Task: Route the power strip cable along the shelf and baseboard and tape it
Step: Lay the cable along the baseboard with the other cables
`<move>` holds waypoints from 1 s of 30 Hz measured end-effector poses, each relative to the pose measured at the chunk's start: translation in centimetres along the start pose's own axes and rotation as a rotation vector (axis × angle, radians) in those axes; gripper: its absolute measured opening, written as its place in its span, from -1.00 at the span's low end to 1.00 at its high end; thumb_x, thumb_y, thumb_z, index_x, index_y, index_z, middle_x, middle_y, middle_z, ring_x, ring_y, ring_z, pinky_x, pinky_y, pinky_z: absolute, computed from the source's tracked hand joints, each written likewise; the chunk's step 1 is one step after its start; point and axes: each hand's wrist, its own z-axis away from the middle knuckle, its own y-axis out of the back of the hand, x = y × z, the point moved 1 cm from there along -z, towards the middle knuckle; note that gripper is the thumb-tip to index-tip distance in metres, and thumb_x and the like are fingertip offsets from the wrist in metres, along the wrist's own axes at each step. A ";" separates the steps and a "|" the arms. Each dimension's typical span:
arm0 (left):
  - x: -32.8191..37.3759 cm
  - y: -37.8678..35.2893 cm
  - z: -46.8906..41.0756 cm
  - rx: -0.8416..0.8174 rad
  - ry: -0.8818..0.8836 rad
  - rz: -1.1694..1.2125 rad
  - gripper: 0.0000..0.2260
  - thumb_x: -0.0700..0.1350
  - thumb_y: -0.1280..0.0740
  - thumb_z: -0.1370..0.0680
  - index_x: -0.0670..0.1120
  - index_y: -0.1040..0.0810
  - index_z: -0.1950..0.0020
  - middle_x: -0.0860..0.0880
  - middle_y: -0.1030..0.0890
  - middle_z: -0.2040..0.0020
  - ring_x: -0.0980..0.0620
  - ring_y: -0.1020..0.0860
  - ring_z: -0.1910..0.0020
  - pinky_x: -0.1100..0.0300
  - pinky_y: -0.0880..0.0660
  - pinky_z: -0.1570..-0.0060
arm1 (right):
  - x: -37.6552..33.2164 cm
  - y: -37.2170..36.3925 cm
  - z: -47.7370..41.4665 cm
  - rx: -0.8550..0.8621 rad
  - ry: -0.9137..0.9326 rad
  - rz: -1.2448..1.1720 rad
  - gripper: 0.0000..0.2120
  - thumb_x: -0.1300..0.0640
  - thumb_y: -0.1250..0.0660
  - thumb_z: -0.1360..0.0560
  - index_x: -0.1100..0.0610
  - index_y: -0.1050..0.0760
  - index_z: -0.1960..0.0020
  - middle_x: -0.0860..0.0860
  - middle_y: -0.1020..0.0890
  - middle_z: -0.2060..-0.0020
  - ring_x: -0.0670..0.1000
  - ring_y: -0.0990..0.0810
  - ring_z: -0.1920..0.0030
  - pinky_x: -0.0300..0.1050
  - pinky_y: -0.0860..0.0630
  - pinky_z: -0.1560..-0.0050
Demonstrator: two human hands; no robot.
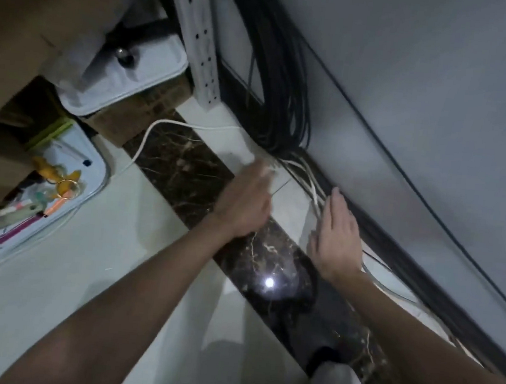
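A white power strip cable loops over the floor from under the shelf toward the dark baseboard. My left hand reaches to the white cable near the wall; its fingertips are blurred, so I cannot tell whether they grip it. My right hand lies flat with straight fingers, pressing white cables down on the floor beside the baseboard. The white perforated shelf post stands behind the cable. No tape is clearly visible.
A bundle of black cables hangs down the wall to the baseboard. Cardboard boxes and a white lidded bin sit on the left. A tray with pens and small tools lies on the floor.
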 end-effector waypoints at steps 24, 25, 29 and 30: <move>3.6 -9.8 -5.2 0.142 -0.286 -0.332 -0.15 -0.31 -0.55 -0.32 -0.17 -0.29 -0.57 -0.24 -0.57 -0.25 -0.19 -0.58 -0.17 0.02 -0.55 -0.13 | 5.3 -6.0 2.9 0.506 -0.076 0.050 -0.32 0.11 -0.38 -0.51 0.26 -0.24 -0.56 0.20 -0.41 -0.39 0.16 -0.39 -0.28 0.10 -0.36 -0.22; 3.6 -9.8 -5.2 0.129 -0.272 -0.348 -0.14 -0.30 -0.58 -0.30 -0.17 -0.32 -0.56 -0.25 -0.57 -0.24 -0.19 -0.58 -0.17 0.02 -0.56 -0.14 | 5.3 -6.1 2.8 0.511 -0.071 0.061 -0.34 0.12 -0.38 -0.52 0.25 -0.27 -0.55 0.19 -0.45 -0.36 0.15 -0.40 -0.25 0.08 -0.36 -0.19; 3.4 -9.9 -5.3 0.175 -0.284 -0.341 -0.34 -0.21 -0.62 -0.31 -0.19 -0.51 -0.38 -0.26 -0.60 -0.18 -0.22 -0.61 -0.10 -0.01 -0.59 -0.08 | 5.2 -6.5 2.4 0.519 -0.033 0.119 -0.43 0.20 -0.40 -0.48 0.18 -0.40 -0.48 0.14 -0.57 -0.23 0.12 -0.49 -0.10 0.02 -0.37 -0.06; 3.3 -10.0 -5.4 0.196 -0.308 -0.349 -0.45 -0.18 -0.60 -0.35 -0.19 -0.55 -0.31 -0.26 -0.60 -0.17 -0.23 -0.61 -0.10 -0.02 -0.59 -0.07 | 5.2 -6.4 2.4 0.522 -0.046 0.101 -0.44 0.24 -0.40 -0.46 0.17 -0.42 -0.46 0.15 -0.57 -0.20 0.13 -0.50 -0.06 0.01 -0.36 -0.03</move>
